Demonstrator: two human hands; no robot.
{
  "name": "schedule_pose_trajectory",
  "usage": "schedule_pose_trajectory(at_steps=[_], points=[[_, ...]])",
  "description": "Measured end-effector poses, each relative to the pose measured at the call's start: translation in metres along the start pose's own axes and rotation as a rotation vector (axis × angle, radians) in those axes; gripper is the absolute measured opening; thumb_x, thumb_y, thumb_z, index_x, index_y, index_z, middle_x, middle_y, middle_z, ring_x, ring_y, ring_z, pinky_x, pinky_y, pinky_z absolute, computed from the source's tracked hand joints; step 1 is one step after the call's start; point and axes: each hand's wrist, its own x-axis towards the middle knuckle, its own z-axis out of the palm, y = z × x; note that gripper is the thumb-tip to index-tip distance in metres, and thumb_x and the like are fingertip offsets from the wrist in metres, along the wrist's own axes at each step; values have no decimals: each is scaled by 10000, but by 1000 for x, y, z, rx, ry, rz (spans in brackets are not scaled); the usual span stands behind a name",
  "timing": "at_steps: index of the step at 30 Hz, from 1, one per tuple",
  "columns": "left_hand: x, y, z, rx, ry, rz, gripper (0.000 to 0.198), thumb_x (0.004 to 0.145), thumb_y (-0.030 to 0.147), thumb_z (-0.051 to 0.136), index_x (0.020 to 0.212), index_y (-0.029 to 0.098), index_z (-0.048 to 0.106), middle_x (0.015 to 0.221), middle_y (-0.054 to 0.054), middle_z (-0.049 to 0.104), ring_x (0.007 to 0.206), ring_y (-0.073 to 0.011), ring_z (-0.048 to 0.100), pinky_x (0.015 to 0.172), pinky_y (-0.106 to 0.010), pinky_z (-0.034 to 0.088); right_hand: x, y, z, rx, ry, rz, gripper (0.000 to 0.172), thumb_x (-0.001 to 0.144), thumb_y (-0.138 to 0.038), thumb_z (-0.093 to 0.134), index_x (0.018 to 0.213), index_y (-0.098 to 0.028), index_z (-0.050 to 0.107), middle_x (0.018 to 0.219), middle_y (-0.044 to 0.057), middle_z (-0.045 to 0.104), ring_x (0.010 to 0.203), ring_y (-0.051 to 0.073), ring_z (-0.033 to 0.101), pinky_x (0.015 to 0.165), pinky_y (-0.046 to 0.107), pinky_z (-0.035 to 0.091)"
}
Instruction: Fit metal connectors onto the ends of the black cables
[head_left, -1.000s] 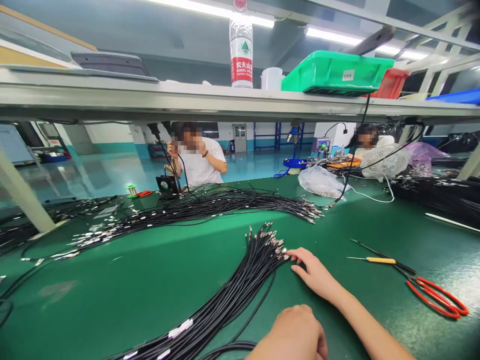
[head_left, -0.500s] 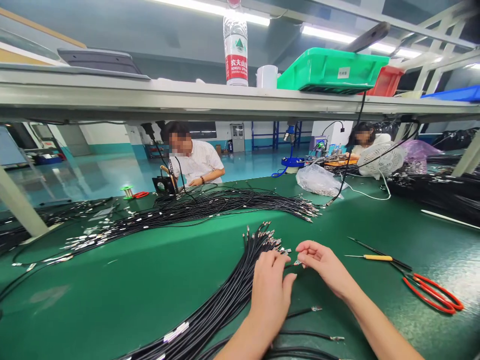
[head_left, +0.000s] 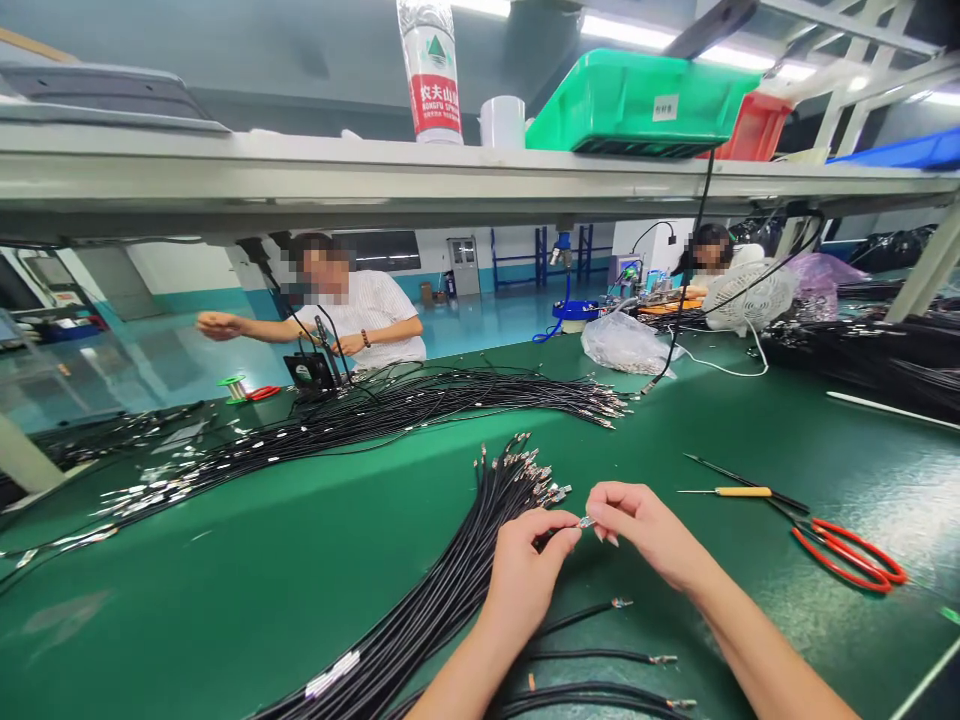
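Note:
A thick bundle of black cables (head_left: 457, 580) with metal end connectors lies across the green bench mat (head_left: 225, 580). My left hand (head_left: 525, 575) pinches one black cable just behind its metal tip. My right hand (head_left: 645, 530) pinches the small metal connector (head_left: 586, 522) at that cable's end. The two hands meet fingertip to fingertip just right of the bundle's connector ends (head_left: 529, 465). Three loose cables (head_left: 600, 655) lie below my hands.
Red-handled scissors (head_left: 844, 550), a yellow-handled tool (head_left: 731, 491) and a thin black rod lie to the right. A second cable bundle (head_left: 420, 400) spreads across the far side. Two other people sit behind it. A shelf overhead holds a green bin (head_left: 637, 105) and a bottle (head_left: 431, 70).
My left hand came up from the near edge to the cable tip and both hands closed into pinches on it. The view shifted; the seated person across stretched an arm out sideways.

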Motion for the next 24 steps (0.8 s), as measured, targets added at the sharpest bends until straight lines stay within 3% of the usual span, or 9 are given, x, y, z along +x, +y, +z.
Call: schedule_pose_trajectory(at_steps=[7, 12, 19, 24], points=[[0, -1, 1, -26, -15, -26, 135, 734, 246, 591, 755, 184, 709, 724, -23, 661, 685, -159, 561, 656, -253, 420, -1, 4, -2, 50, -24, -9, 299, 804, -396, 556, 626, -160, 513, 556, -34, 492, 530, 96, 403, 537, 236, 313], [0, 0, 1, -4, -1, 6, 129, 742, 221, 583, 766, 190, 706, 782, -32, 679, 745, -174, 588, 690, -262, 438, -1, 4, -1, 61, -25, -14, 302, 797, -404, 562, 623, -162, 515, 556, -32, 488, 529, 97, 398, 533, 238, 305], [-7, 5, 3, 244, 68, 299, 179, 806, 149, 502, 843, 196, 671, 804, -38, 651, 745, -153, 570, 704, -252, 427, -1, 6, 0, 72, 15, 15, 314, 785, -446, 557, 636, -176, 503, 562, -28, 468, 539, 113, 407, 542, 240, 328], [-7, 7, 3, 173, 46, 136, 184, 797, 184, 509, 728, 187, 680, 681, -21, 622, 662, -148, 536, 620, -240, 388, -1, -2, 2, -47, 66, -73, 215, 805, -397, 538, 761, -189, 569, 729, 2, 513, 688, 143, 465, 658, 259, 384]])
